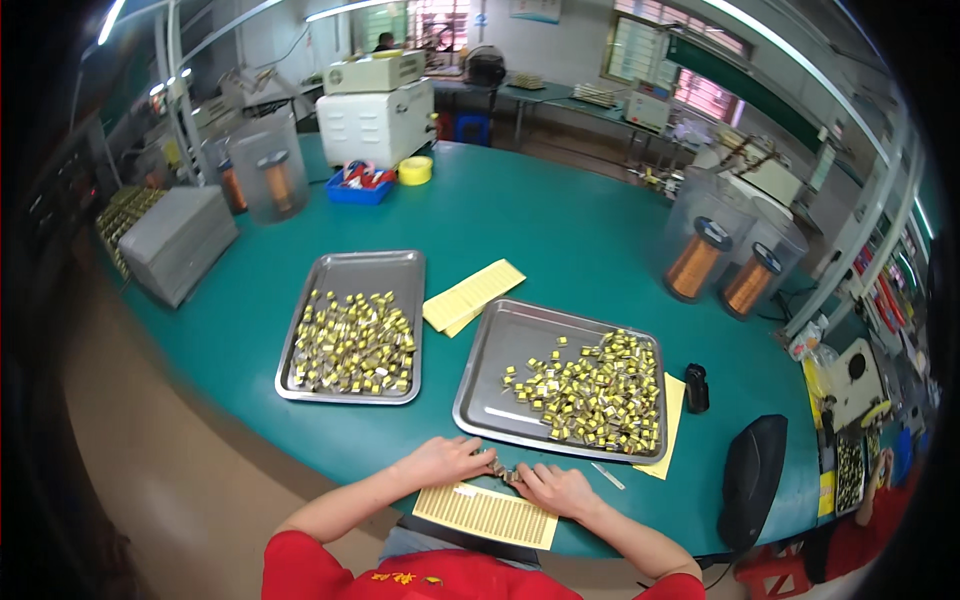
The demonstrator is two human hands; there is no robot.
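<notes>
My left hand and my right hand meet at the table's near edge. Fingers of both are closed on the ends of a short row of small metal-and-yellow components. Just below them lies a yellow sheet of small labels, with a small white piece on its upper part. Beyond my right hand is a metal tray heaped with small yellow-topped components, mostly toward its right side. A second metal tray, farther left, holds a similar pile.
Yellow sheets lie between the trays. Right of them are tweezers, a small black object and a black case. Copper wire spools stand at the far right, a blue bin at the back. A person in red sits at right.
</notes>
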